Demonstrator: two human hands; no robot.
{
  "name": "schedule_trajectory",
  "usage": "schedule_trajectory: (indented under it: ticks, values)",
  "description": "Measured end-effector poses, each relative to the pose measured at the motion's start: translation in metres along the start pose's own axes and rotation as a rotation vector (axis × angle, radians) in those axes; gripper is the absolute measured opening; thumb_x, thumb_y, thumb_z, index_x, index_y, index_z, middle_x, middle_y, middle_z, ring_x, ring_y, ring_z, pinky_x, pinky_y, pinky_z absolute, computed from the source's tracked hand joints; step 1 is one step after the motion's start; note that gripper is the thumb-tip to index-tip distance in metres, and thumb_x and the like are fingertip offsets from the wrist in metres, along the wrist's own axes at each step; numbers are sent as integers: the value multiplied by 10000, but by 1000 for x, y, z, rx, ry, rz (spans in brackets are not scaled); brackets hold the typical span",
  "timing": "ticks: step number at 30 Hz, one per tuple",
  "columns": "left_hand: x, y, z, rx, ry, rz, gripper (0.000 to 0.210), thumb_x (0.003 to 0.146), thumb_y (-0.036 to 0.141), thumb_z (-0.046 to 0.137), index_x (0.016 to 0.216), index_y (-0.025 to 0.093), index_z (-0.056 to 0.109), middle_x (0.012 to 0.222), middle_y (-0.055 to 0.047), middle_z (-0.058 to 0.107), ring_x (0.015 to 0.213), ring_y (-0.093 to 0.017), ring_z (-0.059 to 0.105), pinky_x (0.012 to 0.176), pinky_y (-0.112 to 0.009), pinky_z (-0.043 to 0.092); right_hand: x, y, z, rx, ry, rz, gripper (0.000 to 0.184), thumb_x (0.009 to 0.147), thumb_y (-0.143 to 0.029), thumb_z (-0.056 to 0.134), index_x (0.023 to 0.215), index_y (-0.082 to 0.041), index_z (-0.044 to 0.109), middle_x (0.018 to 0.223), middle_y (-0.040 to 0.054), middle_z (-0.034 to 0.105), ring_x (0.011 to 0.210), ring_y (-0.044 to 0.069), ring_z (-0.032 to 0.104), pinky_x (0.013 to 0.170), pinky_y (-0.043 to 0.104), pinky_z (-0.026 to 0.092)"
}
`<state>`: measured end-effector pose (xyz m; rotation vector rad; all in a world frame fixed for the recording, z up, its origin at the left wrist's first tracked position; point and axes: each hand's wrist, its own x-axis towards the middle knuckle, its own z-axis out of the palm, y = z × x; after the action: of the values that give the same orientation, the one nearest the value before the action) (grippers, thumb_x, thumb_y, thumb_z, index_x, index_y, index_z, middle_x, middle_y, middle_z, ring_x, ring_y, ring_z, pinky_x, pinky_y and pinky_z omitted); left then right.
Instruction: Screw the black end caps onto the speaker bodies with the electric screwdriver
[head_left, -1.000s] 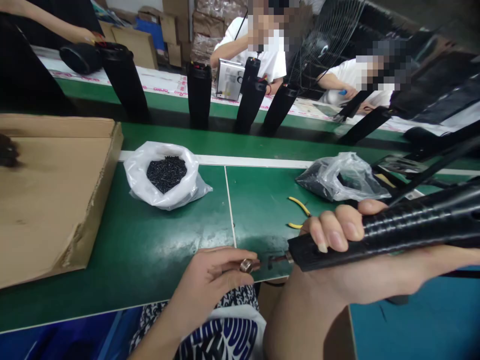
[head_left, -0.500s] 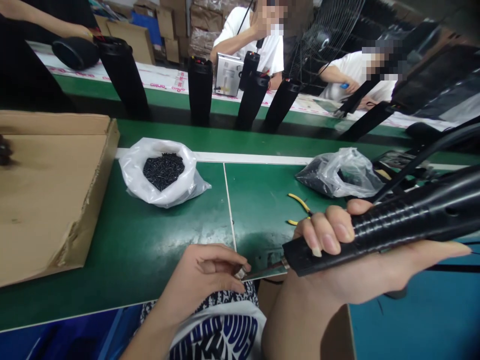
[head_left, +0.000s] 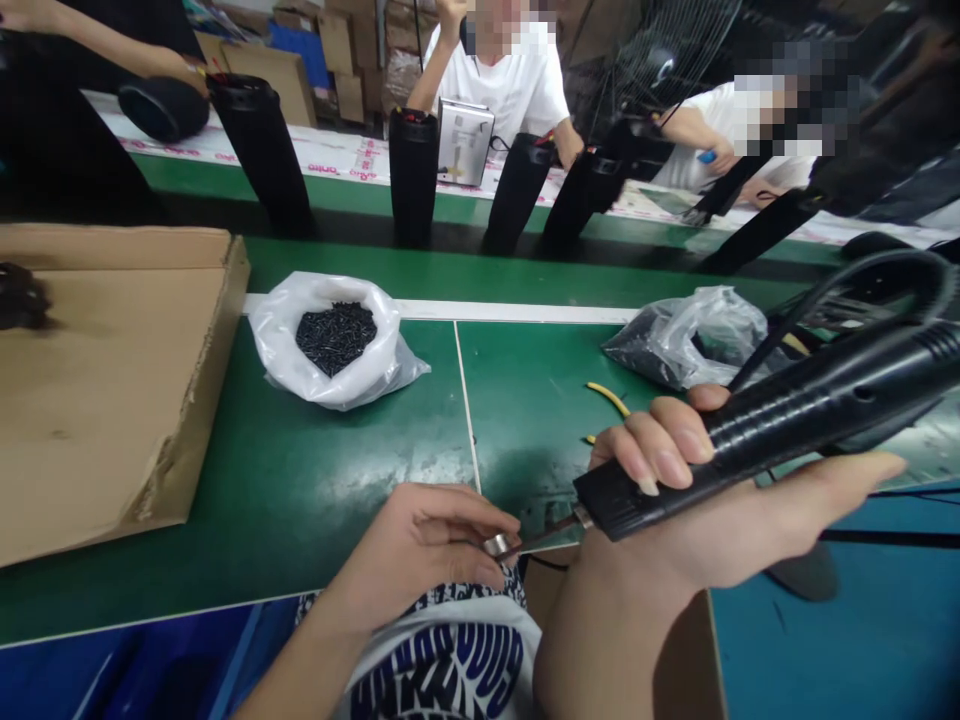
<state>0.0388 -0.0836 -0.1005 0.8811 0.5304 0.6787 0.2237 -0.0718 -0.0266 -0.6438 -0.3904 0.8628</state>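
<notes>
Perhaps the driver [head_left: 814, 405] gripped in the right hand [head_left: 675, 510] could skid, knocking the left hand's [head_left: 431, 540] pinched ring [head_left: 496, 545] past the bench's [head_left: 330, 480] near edge.

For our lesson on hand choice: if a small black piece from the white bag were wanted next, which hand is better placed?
Probably the left hand: it is nearer the white bag and pinches a small metal piece, while the right hand grips a large black tool.
</notes>
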Motion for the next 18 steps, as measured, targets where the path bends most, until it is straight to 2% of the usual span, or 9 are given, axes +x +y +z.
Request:
schedule_trajectory:
  ticks: [1, 2, 3, 6, 9, 13, 18]
  values:
    - [1, 1, 0, -8, -18, 11, 270, 639, 180, 874, 895, 225, 797, 839, -29, 729, 756, -148, 708, 706, -216, 586, 0, 0, 2, 37, 50, 24, 1009, 726, -947, -150, 734, -139, 454, 484, -32, 197, 306, 88, 238, 268, 177, 193]
    - [2, 1, -1, -11, -32, 25, 270, 629, 202, 881, 885, 227, 799, 824, -30, 728, 737, -151, 706, 684, -221, 587, 0, -1, 3, 56, 74, 34, 1081, 689, -886, -303, 718, -136, 475, 483, -21, 190, 302, 88, 229, 265, 179, 178]
    - [2, 1, -2, -8, -40, 45, 276, 615, 215, 890, 876, 232, 800, 818, -31, 730, 725, -150, 704, 664, -218, 585, -1, -1, 4, 65, 81, 39, 1111, 668, -860, -357, 706, -131, 481, 481, -17, 184, 297, 87, 218, 264, 180, 164]
    - [3, 1, -4, 35, -46, 121, 309, 575, 183, 905, 858, 253, 803, 830, -33, 744, 736, -143, 699, 657, -199, 577, -5, 2, 4, 90, 113, 43, 1063, 728, -865, -300, 741, -122, 460, 496, -24, 198, 304, 78, 218, 274, 168, 167]
    - [1, 2, -7, 115, -49, 199, 355, 558, 111, 900, 858, 275, 803, 840, -31, 756, 770, -150, 705, 701, -208, 579, -11, 9, -2, 108, 117, 47, 936, 833, -848, -169, 824, -121, 420, 526, -37, 220, 337, 68, 250, 300, 152, 209]
    - [-5, 7, -11, 249, -66, 263, 368, 579, 64, 875, 871, 276, 802, 843, -48, 764, 754, -181, 723, 691, -243, 595, -13, 19, -11, 153, 149, 116, 814, 890, -821, -51, 858, -125, 372, 538, -50, 200, 355, 59, 244, 314, 135, 199]
    - [-9, 17, -13, 368, -77, 269, 324, 652, 90, 837, 893, 302, 794, 868, -55, 773, 737, -202, 733, 673, -275, 615, -12, 25, -9, 226, 185, 197, 818, 905, -781, -122, 872, -127, 369, 534, -47, 200, 345, 51, 260, 317, 113, 205]
